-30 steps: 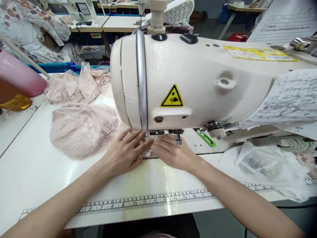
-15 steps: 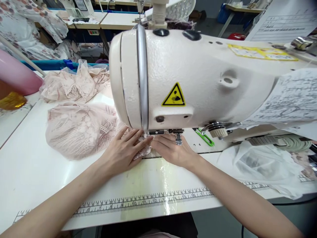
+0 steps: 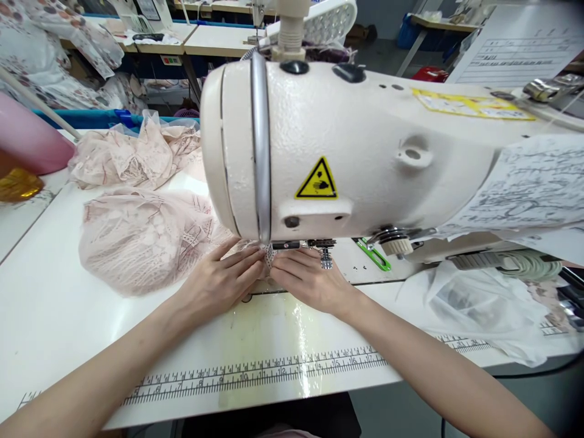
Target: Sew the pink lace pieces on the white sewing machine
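Observation:
Pale pink lace fabric (image 3: 137, 243) lies bunched on the table left of the sewing machine (image 3: 356, 146) and runs under the machine head. My left hand (image 3: 216, 277) rests on its near edge, fingers pressed together over the lace and thumb hidden below. Close against it, right by the presser area, my right hand (image 3: 310, 280) has its bent fingers closed at the lace edge. A small strip of lace shows between both sets of fingertips. The machine head covers the needle, and the attachment with a knurled screw (image 3: 326, 258) partly hides my right fingers.
Green thread snips (image 3: 374, 254) lie behind my right hand. White sheer cloth (image 3: 483, 310) is at the right. More pink lace (image 3: 132, 155) lies farther back, near a pink cone (image 3: 34, 134). A printed ruler (image 3: 264, 372) runs along the table's front edge.
My left fingers have drawn closer together, and my right hand has shifted slightly left toward them. More lace shows between the fingertips. The whole view has shifted a little.

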`<state>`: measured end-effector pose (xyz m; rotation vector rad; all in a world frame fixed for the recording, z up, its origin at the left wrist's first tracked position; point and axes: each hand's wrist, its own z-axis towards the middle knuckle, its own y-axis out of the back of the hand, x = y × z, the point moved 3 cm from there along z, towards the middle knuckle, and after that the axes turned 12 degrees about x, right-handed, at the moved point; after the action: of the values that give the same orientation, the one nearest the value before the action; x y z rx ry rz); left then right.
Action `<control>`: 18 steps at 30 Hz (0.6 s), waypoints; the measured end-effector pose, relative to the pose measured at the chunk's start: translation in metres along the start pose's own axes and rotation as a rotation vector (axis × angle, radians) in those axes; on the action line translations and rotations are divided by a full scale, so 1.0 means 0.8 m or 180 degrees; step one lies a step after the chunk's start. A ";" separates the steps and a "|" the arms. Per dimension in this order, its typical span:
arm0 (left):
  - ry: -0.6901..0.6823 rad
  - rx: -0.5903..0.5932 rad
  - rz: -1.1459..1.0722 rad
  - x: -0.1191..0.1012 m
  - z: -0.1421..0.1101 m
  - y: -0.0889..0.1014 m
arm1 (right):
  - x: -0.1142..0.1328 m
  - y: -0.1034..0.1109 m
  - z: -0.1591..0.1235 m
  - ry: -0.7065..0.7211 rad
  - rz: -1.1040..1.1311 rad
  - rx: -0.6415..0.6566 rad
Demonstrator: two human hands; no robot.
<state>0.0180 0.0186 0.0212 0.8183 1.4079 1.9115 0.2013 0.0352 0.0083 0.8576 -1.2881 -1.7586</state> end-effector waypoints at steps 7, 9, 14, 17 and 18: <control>0.0082 0.0128 0.0255 0.002 0.003 0.002 | 0.000 -0.004 0.002 -0.0145 0.0194 0.0028; 0.0103 0.0117 0.0297 0.003 0.003 0.001 | -0.001 -0.005 0.002 -0.0158 0.0219 0.0024; 0.0168 0.0124 0.0248 0.003 0.002 -0.005 | -0.005 -0.005 0.000 -0.0151 0.0239 0.0025; 0.0232 0.0178 0.0210 0.002 0.001 -0.007 | -0.005 -0.003 0.000 -0.0208 0.0178 0.0045; 0.0258 0.0196 0.0197 0.002 0.000 -0.008 | -0.005 -0.002 0.000 -0.0237 0.0110 0.0040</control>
<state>0.0179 0.0218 0.0151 0.8303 1.5128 1.9766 0.2026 0.0392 0.0071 0.7787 -1.3555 -1.7717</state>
